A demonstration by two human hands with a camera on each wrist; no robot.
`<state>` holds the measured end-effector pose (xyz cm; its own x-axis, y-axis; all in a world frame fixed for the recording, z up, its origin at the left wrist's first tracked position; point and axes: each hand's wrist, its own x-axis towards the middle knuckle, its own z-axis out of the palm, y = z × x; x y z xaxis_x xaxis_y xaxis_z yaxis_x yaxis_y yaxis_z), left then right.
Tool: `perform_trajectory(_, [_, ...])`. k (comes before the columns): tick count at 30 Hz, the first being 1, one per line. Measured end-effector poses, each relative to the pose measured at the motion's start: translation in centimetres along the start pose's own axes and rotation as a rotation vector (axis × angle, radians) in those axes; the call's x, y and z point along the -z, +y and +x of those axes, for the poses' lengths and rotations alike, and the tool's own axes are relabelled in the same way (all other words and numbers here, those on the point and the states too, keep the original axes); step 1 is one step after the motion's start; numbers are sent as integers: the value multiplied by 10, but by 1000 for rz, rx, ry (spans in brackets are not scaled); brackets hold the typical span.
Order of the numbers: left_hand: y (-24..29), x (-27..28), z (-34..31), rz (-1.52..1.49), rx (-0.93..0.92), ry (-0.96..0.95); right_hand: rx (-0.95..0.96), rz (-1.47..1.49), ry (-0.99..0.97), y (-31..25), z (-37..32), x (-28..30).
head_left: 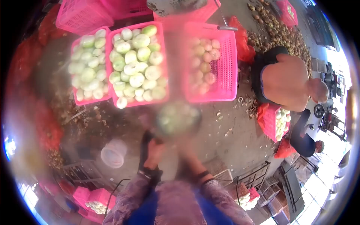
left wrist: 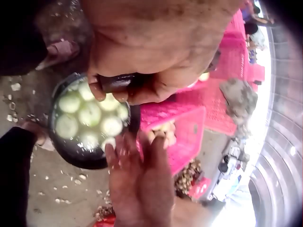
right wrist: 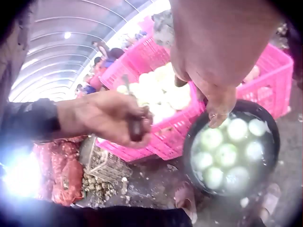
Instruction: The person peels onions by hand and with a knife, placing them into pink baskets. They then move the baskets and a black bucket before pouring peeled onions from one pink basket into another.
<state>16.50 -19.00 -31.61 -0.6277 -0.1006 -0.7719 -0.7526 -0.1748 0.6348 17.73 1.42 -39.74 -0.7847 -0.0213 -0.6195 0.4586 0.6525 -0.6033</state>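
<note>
My left hand [right wrist: 109, 116] grips a small knife by its dark handle [right wrist: 136, 127], the thin blade rising past the fingers in the right wrist view. The same handle shows as a dark bar under the curled fingers in the left wrist view. My right hand [left wrist: 142, 184] holds nothing, its fingers extended near the rim of a black tub [right wrist: 272, 151]. Peeled onions [right wrist: 226, 154] float in water in that tub, between my feet. In the head view a smear blurs both hands and the tub.
Two pink crates [head_left: 164, 67] of peeled onions stand ahead on the left; another pink crate [head_left: 234, 75], partly filled with pinkish onions, is on the right. A white bucket [head_left: 113, 153] stands at left. Two people [head_left: 288, 80] sit at right, near a heap of onions [head_left: 296, 41].
</note>
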Motion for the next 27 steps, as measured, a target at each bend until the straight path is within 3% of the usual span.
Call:
perform_trajectory(1, [-7, 16, 1, -121, -14, 67, -45, 13, 47, 13, 10, -1])
perform_trajectory(4, [-24, 43, 15, -117, -59, 208, -122, -4, 221, 51, 50, -5])
perform_trajectory(8, [-45, 56, 32, -214, -62, 268, -174, -76, 405, 94, 111, -9])
perform_trajectory(11, [-51, 53, 46, -135, -215, 264, -188, -103, 465, 104, 173, -17])
perform_trajectory(15, [-64, 27, 52, -363, -87, 279, -267, -177, 498, 145, 228, -43])
perform_trajectory(17, [-58, 18, 48, -439, 15, 297, -305, -97, 499, 132, 226, -41])
perform_trajectory(23, [-88, 16, 78, -490, -29, 396, -435, 482, 425, 73, 180, -5])
perform_trajectory(24, [-93, 17, 85, -513, -24, 385, -422, 552, 399, 45, 168, 9])
perform_trajectory(26, [-105, 20, 101, -865, -19, 354, -279, 551, 351, -22, 151, 34])
perform_trajectory(27, [-102, 20, 106, -688, -38, 422, -178, 529, 330, -58, 148, 46])
